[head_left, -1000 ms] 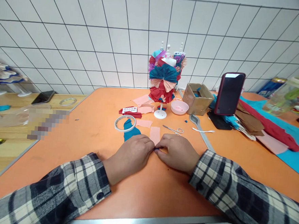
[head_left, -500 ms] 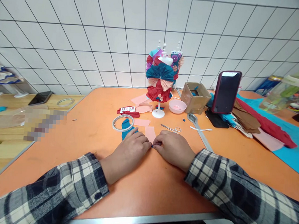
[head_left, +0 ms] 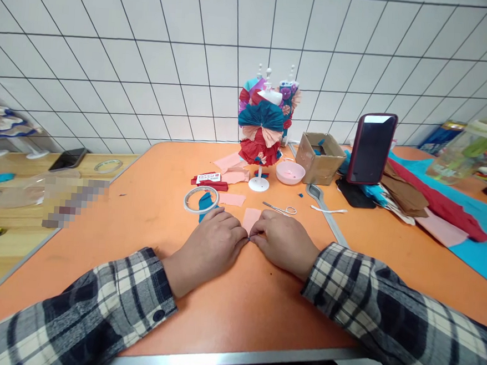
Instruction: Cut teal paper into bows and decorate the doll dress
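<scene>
Head view: left hand (head_left: 218,241) and right hand (head_left: 282,236) nearly meet by pink paper (head_left: 250,217); can't tell if either grips anything.

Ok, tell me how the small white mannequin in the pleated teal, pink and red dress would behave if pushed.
The dressed white mannequin would probably tip readily: its bulky dress sits high on a thin stem above a small round white base. The pleated teal fan looks thin, so it would likely crease if pressed.
</scene>
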`<state>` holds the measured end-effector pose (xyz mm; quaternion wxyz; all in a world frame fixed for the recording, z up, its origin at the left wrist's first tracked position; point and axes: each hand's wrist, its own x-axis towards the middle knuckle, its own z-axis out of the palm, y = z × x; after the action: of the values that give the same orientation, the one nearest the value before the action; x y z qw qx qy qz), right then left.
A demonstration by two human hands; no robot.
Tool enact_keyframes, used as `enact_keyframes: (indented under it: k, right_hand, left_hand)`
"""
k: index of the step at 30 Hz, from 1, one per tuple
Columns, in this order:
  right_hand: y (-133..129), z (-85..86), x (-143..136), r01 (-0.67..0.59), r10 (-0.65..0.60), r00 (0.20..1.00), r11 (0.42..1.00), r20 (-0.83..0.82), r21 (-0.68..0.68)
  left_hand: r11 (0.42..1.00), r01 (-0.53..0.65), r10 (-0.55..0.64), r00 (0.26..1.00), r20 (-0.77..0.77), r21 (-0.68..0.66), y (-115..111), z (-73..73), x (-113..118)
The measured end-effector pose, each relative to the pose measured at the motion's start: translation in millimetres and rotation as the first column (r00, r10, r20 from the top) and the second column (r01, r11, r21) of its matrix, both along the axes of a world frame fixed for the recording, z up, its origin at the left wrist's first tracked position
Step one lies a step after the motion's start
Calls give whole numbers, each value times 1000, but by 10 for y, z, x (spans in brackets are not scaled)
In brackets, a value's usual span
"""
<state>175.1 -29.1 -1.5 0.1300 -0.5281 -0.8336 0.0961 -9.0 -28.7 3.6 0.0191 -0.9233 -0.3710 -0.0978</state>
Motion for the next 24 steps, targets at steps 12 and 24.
enact_keyframes:
  k: [12,24]
  right_hand:
    - [-39,10,14,-20,19,999,1000,40,16]
    - [1,-43,33,-22,22,999,1000,-33,-5]
  left_hand:
    - [1000,-17,17,999,42,-3,-9,-30,24]
    - [1000,-26,26,1000,17,5,-1,-45,35]
